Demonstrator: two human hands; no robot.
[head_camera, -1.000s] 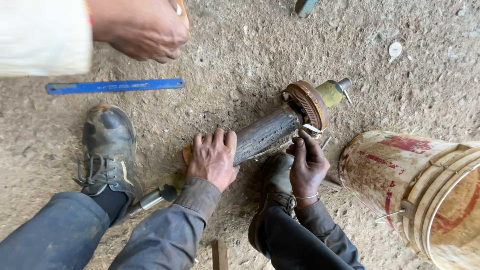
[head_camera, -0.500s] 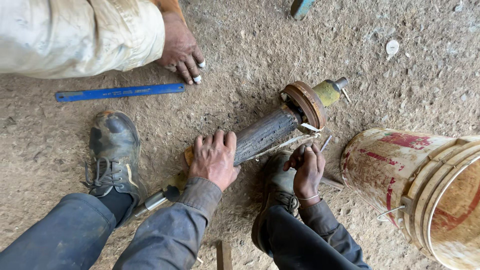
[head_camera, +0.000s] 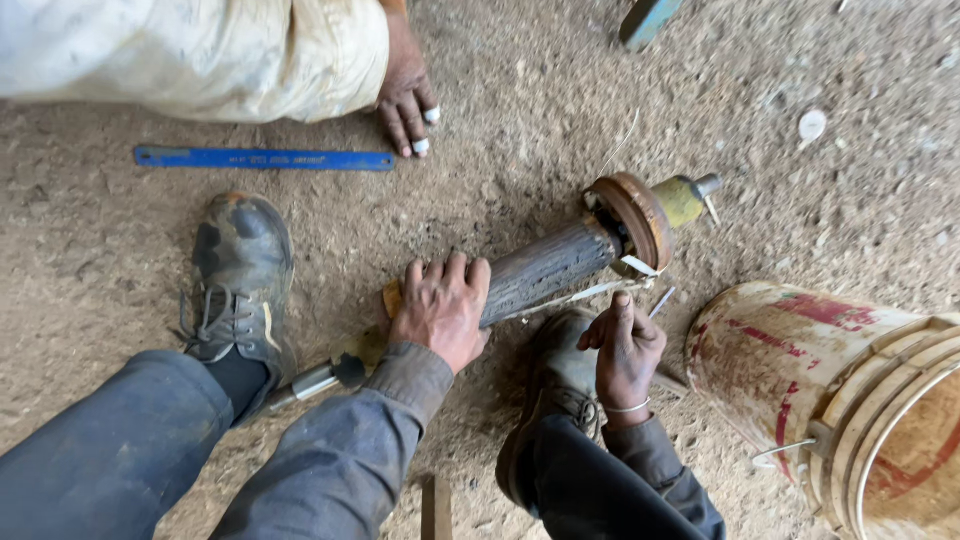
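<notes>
A dark ribbed metal cylinder (head_camera: 548, 268) with a rusty round flange (head_camera: 632, 220) and a yellowish shaft end lies slanted on the dirt floor. My left hand (head_camera: 441, 306) presses down on its lower end, fingers wrapped over it. My right hand (head_camera: 626, 348) is beside the cylinder's middle, fingers pinched on a thin pale strip (head_camera: 590, 293) that runs along the cylinder toward the flange. A thinner steel shaft (head_camera: 318, 380) sticks out from the lower end near my left shoe.
Another person's hand (head_camera: 405, 92) and pale sleeve rest on the ground at the top. A blue saw blade (head_camera: 264, 158) lies in front of it. A stack of stained buckets (head_camera: 840, 400) lies at right. My two shoes (head_camera: 238, 275) flank the cylinder.
The other person's arm has swung lower and to the right, its hand now touching the ground near the blue blade. My right hand has lifted its fingers slightly on the strip.
</notes>
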